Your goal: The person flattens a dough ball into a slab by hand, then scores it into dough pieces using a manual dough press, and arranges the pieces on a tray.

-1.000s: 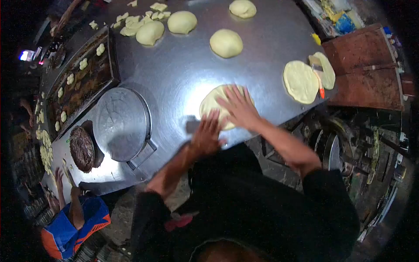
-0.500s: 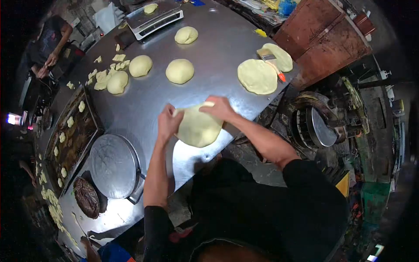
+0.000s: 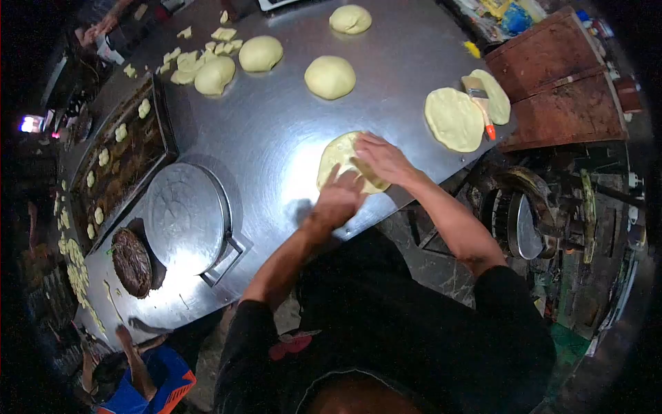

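Note:
A flattened round of pale dough (image 3: 336,153) lies on the steel table near its front edge. My left hand (image 3: 338,200) rests over the lower part of the round, fingers apart and slightly blurred. Across its right side lies my right hand (image 3: 385,162), open with the fingers stretched out. Together the hands hide much of the dough's middle and right. Beyond them sit smooth dough balls, the nearest dough ball (image 3: 330,77) straight ahead. To the right, a flat dough disc (image 3: 454,119) lies beside another disc, with a brush (image 3: 477,93) resting there.
A round metal lid or pan (image 3: 185,217) stands on the left, beside a dark brown round mass (image 3: 131,262). A baking tray (image 3: 117,165) holds small dough pieces. Dough scraps (image 3: 196,62) lie at the back left. Other people's arms show at the left edges.
Before, both hands held the dough round up by its edge above the table. Now it lies on the table with both hands flat over it. My view has shifted.

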The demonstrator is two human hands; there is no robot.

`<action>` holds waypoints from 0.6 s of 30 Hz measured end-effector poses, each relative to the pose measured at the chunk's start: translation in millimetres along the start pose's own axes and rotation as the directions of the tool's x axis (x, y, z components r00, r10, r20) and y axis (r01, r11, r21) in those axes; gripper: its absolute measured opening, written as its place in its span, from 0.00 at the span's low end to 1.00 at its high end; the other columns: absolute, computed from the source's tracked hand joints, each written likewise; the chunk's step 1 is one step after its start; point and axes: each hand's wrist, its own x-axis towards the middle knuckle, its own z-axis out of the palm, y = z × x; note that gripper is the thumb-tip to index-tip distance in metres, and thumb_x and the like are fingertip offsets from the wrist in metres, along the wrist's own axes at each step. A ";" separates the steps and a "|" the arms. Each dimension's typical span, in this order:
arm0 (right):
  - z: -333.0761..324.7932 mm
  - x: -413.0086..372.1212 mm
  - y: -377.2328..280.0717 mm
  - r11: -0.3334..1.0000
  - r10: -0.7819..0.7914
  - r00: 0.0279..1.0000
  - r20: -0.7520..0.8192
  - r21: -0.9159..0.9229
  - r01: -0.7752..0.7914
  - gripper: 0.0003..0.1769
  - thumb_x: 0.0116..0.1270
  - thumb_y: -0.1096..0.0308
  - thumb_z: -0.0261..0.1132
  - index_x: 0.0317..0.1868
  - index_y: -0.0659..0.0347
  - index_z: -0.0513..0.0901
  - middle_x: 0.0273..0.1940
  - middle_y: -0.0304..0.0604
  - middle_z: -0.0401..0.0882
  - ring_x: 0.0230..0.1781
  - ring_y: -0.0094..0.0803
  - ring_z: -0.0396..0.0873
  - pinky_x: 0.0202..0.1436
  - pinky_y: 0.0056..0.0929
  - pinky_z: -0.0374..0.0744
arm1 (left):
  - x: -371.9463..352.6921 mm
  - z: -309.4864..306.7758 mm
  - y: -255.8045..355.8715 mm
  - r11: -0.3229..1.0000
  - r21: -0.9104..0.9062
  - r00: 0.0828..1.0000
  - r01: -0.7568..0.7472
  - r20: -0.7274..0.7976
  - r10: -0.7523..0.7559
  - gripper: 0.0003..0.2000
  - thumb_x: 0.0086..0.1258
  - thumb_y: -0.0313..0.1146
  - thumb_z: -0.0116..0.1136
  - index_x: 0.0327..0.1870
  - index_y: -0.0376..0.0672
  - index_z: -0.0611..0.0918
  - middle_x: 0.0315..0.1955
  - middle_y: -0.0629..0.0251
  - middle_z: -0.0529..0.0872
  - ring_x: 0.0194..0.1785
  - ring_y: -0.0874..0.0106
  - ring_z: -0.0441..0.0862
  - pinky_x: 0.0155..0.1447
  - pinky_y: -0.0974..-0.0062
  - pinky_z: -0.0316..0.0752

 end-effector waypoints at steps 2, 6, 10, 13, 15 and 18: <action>29.1 20.5 5.7 0.938 0.072 0.992 0.103 -0.345 -0.032 0.35 0.74 0.44 0.45 0.74 0.54 0.57 0.76 0.50 0.47 0.78 0.46 0.43 0.78 0.52 0.42 | -1.6 30.3 14.7 0.963 0.270 0.981 -0.021 0.193 -0.033 0.33 0.73 0.57 0.42 0.70 0.41 0.66 0.71 0.48 0.60 0.77 0.55 0.51 0.75 0.42 0.41; 19.0 70.8 18.9 0.889 0.087 0.982 0.170 -0.458 0.001 0.36 0.74 0.41 0.43 0.77 0.45 0.50 0.78 0.47 0.37 0.79 0.47 0.32 0.76 0.61 0.34 | -5.8 22.0 37.7 0.986 0.121 0.959 0.119 0.243 -0.145 0.39 0.68 0.61 0.48 0.74 0.46 0.59 0.76 0.52 0.49 0.78 0.48 0.41 0.74 0.38 0.33; 50.9 62.6 -11.8 0.885 0.178 0.972 0.150 -0.456 -0.092 0.40 0.73 0.40 0.43 0.77 0.52 0.47 0.78 0.53 0.35 0.79 0.49 0.30 0.74 0.65 0.32 | -10.0 24.8 44.4 0.979 0.152 0.941 0.132 0.292 -0.172 0.40 0.67 0.63 0.47 0.75 0.51 0.57 0.76 0.53 0.49 0.78 0.48 0.37 0.74 0.37 0.32; 52.6 91.2 -35.1 0.872 0.183 0.976 0.121 -0.479 -0.104 0.43 0.73 0.41 0.43 0.76 0.62 0.45 0.77 0.60 0.32 0.79 0.50 0.29 0.74 0.64 0.30 | -7.9 22.1 48.4 0.979 0.133 0.940 0.156 0.285 -0.188 0.37 0.68 0.62 0.48 0.74 0.51 0.59 0.75 0.53 0.53 0.78 0.48 0.40 0.73 0.34 0.33; 64.8 88.1 -41.9 0.862 0.251 0.967 0.031 -0.463 -0.209 0.44 0.72 0.39 0.44 0.76 0.61 0.45 0.77 0.60 0.32 0.79 0.49 0.29 0.74 0.65 0.30 | -10.4 22.5 56.7 0.971 0.189 0.949 0.144 0.253 -0.189 0.37 0.68 0.61 0.48 0.74 0.52 0.60 0.74 0.54 0.54 0.78 0.48 0.43 0.73 0.33 0.32; 118.0 79.2 -74.5 0.822 0.209 0.978 0.009 -0.543 -0.170 0.48 0.69 0.36 0.47 0.76 0.64 0.45 0.76 0.65 0.30 0.78 0.55 0.27 0.71 0.71 0.31 | -10.5 73.7 55.9 0.973 0.097 0.974 0.209 0.064 -0.216 0.32 0.71 0.57 0.43 0.73 0.54 0.61 0.75 0.59 0.54 0.77 0.48 0.45 0.72 0.32 0.33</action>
